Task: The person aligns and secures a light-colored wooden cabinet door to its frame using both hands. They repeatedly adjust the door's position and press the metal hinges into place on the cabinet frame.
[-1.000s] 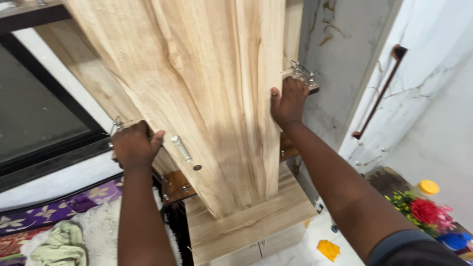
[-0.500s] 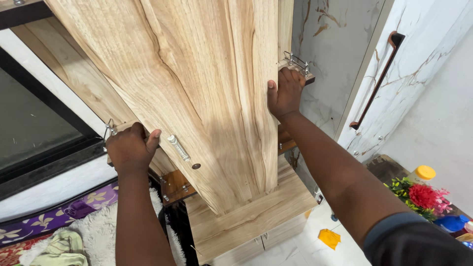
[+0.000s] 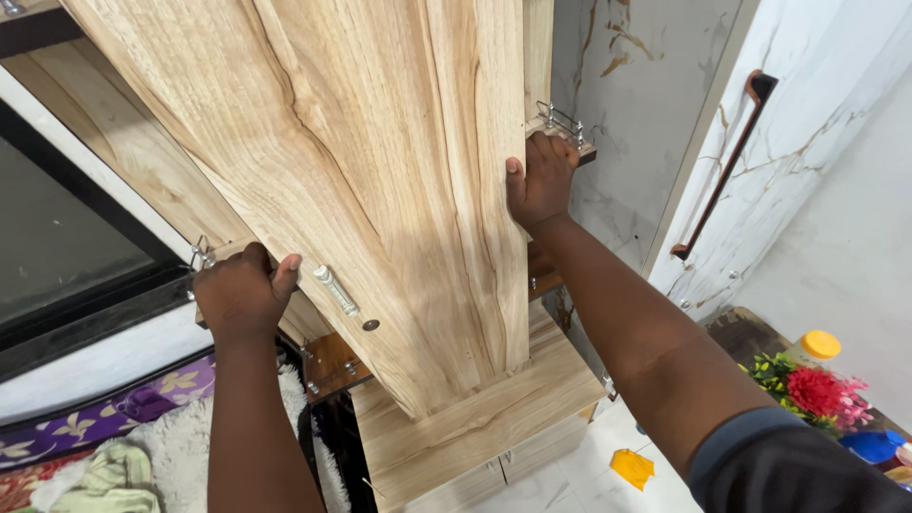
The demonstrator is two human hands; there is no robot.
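Observation:
A tall light-wood cabinet door panel [image 3: 380,190] fills the middle of the head view, seen from above and tapering down toward a wooden base unit [image 3: 475,437]. My left hand [image 3: 239,293] grips the panel's left edge, just beside a small silver slide bolt [image 3: 335,290] and a round dark screw cap. My right hand [image 3: 541,180] grips the panel's right edge, thumb on the front face, next to a metal bracket [image 3: 560,122] on a wooden shelf edge.
A white marble-patterned wardrobe door with a long brown handle [image 3: 722,166] stands at right. A dark window pane [image 3: 57,237] is at left. Below lie a white shaggy rug [image 3: 180,456], patterned cloth, red artificial flowers [image 3: 817,394], a yellow-capped jar and a yellow scrap on the floor.
Both hands keep their grip on the panel edges. The view has drifted slightly, with my left hand a little lower and my right hand marginally higher on the panel.

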